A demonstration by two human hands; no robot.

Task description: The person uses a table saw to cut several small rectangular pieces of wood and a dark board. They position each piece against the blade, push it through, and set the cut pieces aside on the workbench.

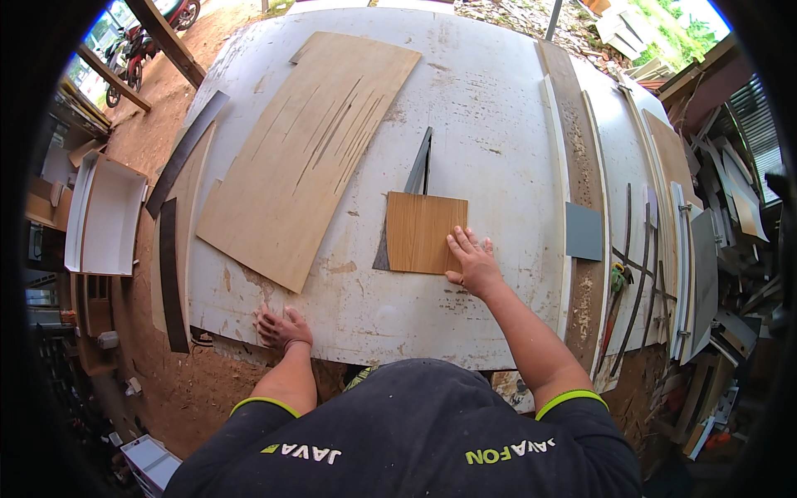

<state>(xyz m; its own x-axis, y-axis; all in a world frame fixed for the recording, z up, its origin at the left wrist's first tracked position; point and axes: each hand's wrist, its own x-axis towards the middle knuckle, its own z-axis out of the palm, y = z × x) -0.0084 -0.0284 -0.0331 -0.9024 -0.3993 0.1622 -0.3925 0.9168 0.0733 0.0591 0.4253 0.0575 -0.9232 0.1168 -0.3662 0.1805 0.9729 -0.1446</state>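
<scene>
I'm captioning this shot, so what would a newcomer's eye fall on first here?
A large pale plywood sheet, streaked with dark lines, lies slanted left of centre on the worn white worktop. Near the middle is a brown wood-grain panel, the right hand spread over its right edge. The left hand is at the worktop's near edge.

left hand point(286, 329) low and splay-fingered, right hand point(476, 266) (palm down) farther forward and flat
</scene>
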